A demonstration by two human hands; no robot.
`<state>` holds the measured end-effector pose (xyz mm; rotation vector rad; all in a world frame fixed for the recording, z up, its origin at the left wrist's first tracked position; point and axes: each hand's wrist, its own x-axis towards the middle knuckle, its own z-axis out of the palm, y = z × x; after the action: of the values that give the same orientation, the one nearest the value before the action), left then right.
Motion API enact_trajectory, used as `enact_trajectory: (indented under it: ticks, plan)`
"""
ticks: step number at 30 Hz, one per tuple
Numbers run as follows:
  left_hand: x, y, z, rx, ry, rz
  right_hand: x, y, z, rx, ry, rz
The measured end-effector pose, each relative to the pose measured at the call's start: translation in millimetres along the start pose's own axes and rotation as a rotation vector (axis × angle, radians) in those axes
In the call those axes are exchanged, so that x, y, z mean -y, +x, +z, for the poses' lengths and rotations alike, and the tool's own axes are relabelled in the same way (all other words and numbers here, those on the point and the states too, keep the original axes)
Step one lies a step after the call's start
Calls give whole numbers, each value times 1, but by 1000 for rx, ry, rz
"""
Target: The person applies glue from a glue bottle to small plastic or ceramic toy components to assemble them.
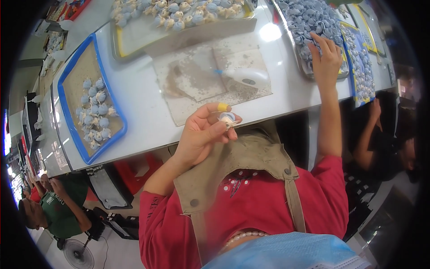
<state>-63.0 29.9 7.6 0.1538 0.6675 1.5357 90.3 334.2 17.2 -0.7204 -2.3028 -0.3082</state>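
My left hand [197,136] is closed on a small figurine [228,118], cream below with a blue-grey piece on top. It is pinched between thumb and fingers just past the table's front edge, and a yellow band wraps one fingertip. My right hand [326,58] reaches over a metal tray [306,74] heaped with blue-grey shell-shaped pieces [301,27]. Its thumb and index finger are apart at the heap's near side, with nothing visible between them.
A white tool with a blue tip [246,77] lies on a stained board [197,76]. Blue-and-cream figurines fill a blue-rimmed tray [124,114] at left and a yellow-edged tray [174,24] at the back. Another filled tray [363,71] stands at right. Other people sit nearby.
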Motion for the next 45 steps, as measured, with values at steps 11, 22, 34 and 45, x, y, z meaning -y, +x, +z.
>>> enact_trajectory:
  ticks: [11, 22, 34, 45]
  plan:
    - [26, 27, 26, -208, 243, 176, -10, -18, -26, 118, 1141, 988]
    - [37, 31, 34, -92, 442, 392, 111, -77, -62, 1049, 2225, 1497]
    - [32, 17, 24, -120, 455, 422, 141, -73, -59, 210, 931, 166]
    - [27, 12, 7, -185, 681, 318, 148, -61, -67, 194, 733, -87]
